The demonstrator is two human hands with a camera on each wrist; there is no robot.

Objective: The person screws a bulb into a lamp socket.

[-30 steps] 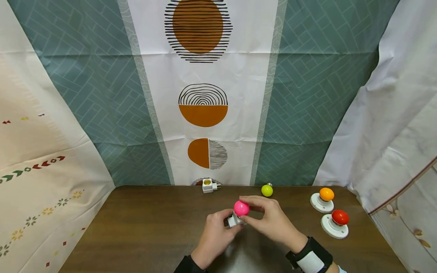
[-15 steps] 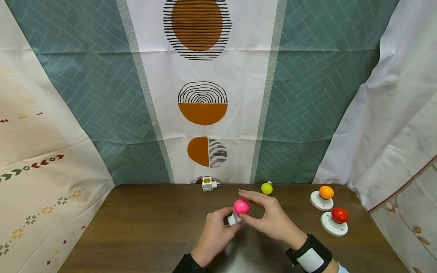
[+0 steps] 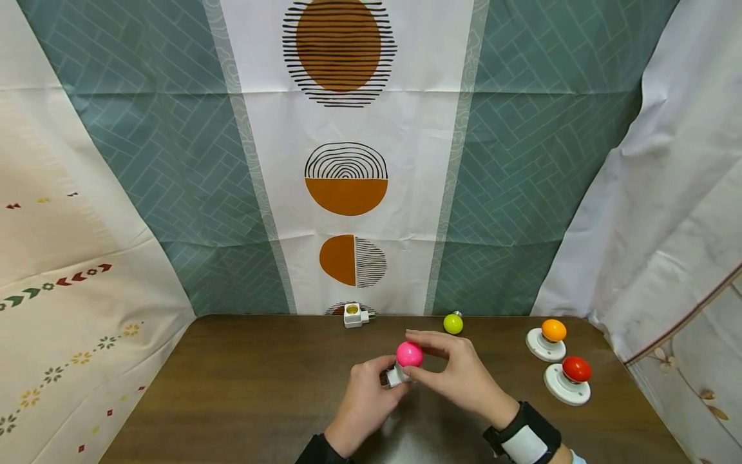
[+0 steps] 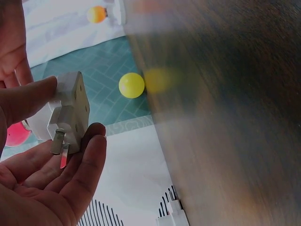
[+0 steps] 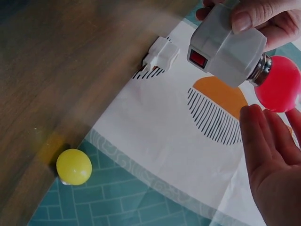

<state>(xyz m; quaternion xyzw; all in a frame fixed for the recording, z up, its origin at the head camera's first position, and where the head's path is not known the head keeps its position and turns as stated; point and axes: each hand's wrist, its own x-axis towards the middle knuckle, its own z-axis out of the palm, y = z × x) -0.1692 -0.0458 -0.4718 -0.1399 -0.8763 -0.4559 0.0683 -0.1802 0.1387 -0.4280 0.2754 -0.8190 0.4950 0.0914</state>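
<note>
Near the table's middle, my left hand [image 3: 366, 394] grips a white plug-in lamp socket [image 4: 70, 110] between thumb and fingers. Its two flat prongs [image 4: 58, 142] show in the left wrist view, and a red switch [image 5: 198, 58] in the right wrist view. A round pink light bulb [image 3: 409, 354] sits at the socket's mouth, with part of its metal screw base [image 5: 261, 70] showing. My right hand [image 3: 458, 370] has its thumb and fingers about the bulb, thumb at the lower side and fingers at the top.
Another white plug-in socket [image 3: 353, 316] lies at the table's back edge. Right of it lies a yellow-green bulb [image 3: 453, 323]. Two round white lamp bases, one with an orange bulb [image 3: 554, 330] and one with a red bulb [image 3: 576, 369], stand at the right. Curtains hang behind the table [image 3: 261, 380].
The right hand's fingers lifted a little off the bulb half a second ago and have come back down to it. The left hand and socket have stayed nearly still.
</note>
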